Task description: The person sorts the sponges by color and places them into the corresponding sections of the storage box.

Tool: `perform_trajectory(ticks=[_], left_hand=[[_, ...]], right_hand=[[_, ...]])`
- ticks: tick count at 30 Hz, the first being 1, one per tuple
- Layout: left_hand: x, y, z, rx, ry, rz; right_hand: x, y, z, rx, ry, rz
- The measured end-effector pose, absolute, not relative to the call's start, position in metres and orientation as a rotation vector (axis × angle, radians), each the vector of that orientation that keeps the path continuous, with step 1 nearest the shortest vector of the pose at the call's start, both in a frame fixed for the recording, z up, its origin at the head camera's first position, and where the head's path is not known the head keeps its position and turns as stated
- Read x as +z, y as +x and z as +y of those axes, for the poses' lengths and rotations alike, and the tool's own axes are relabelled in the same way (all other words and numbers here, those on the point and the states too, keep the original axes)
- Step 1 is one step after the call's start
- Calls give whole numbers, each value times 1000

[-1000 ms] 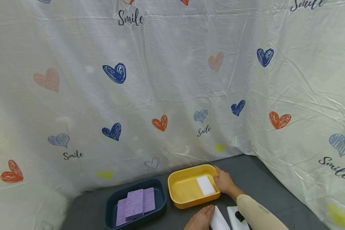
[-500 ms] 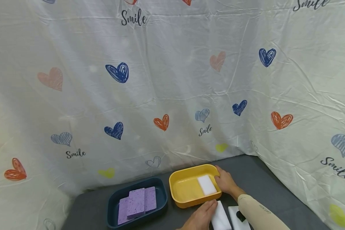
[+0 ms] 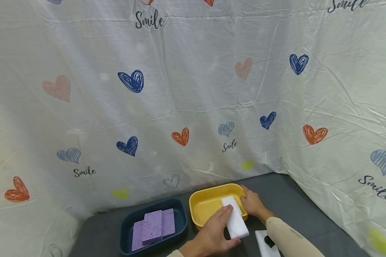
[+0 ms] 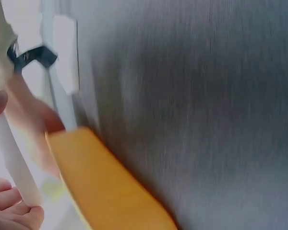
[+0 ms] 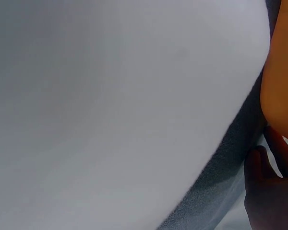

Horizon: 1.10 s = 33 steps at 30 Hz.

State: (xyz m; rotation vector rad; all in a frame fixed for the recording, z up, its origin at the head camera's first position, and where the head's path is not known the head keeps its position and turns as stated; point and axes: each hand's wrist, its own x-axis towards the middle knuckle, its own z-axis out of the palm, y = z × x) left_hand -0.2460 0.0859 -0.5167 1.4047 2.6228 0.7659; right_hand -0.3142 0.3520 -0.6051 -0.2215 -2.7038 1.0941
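My left hand (image 3: 213,228) holds a white sponge block (image 3: 236,223) between thumb and fingers, over the near right side of a yellow plastic bin (image 3: 206,190). In the left wrist view the held block (image 4: 14,158) stands edge-on, clear of the grey table. Another white block (image 3: 226,201) lies inside the bin, partly covered by the held one. At the bin's right end, my right hand (image 3: 252,205) grips the rim. A third white block (image 3: 266,244) lies on the table beneath the right forearm, and a white block (image 5: 134,105) fills much of the right wrist view.
Left of the yellow bin stands a dark blue bin (image 3: 125,223) with 3 purple sponges (image 3: 152,226) in it. A white curtain (image 3: 193,89) with hearts hangs behind and to the right of the grey table (image 3: 276,189). A black strap (image 3: 268,241) sits at the right wrist.
My left hand has picked the white block up from the table and brought it up and leftward over the yellow bin's edge. My right hand has stayed at the bin.
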Motion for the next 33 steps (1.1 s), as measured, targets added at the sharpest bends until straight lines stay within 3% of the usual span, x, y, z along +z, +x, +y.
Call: perform_trajectory(ticks=[17, 33], left_hand=[[-511, -317, 68, 709, 1212, 2762], [-519, -335, 68, 600, 1173, 2778]], right_hand=[[-570, -294, 338, 1195, -236, -2734], [-566, -292, 338, 1218, -266, -2740]])
